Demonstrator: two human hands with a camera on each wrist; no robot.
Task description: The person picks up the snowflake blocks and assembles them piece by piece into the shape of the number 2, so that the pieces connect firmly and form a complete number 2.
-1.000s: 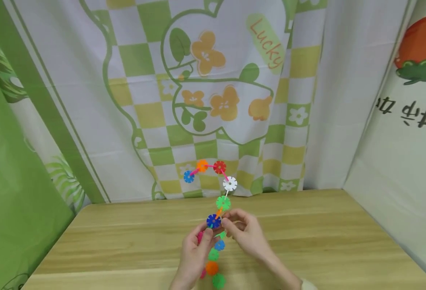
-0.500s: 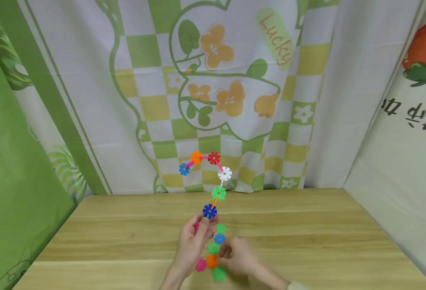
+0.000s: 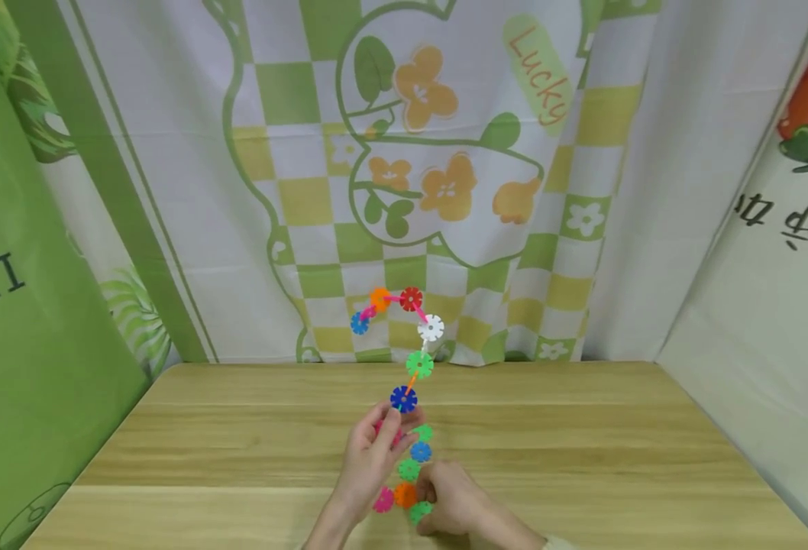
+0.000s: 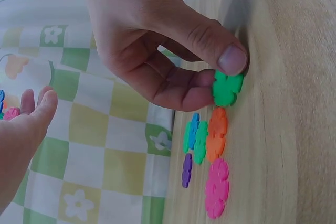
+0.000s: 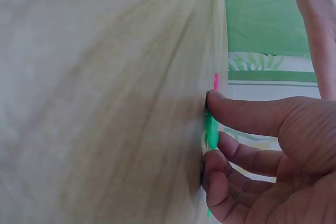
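Green disc (image 4: pixel 228 88): I see it lying on the desk (image 3: pixel 583 458), pinched between thumb and fingers of my right hand (image 3: pixel 445 504); in the right wrist view it shows edge-on against the wood (image 5: pixel 211 129).
Right hand: closed in a pinch on the green disc, low at the near edge of the desk.
Left hand (image 3: pixel 370 454): raised just left of and above the right hand, fingers curled round the lower end of the chain of discs (image 3: pixel 411 344), which stands up and arcs away from it.
Change: a second ago both my hands were together at the chain's base; the right hand has since dropped to the loose discs (image 4: pixel 207 145). I judge a new piece is being fetched to extend the chain.
Loose discs: orange, pink, blue, green and purple, lying just beside the right hand's fingertips, some overlapping.
Open room: bare wood runs wide to either side of both hands; beyond the chain's top hangs the curtain (image 3: pixel 445 153), near but not touching, as far as I can tell.
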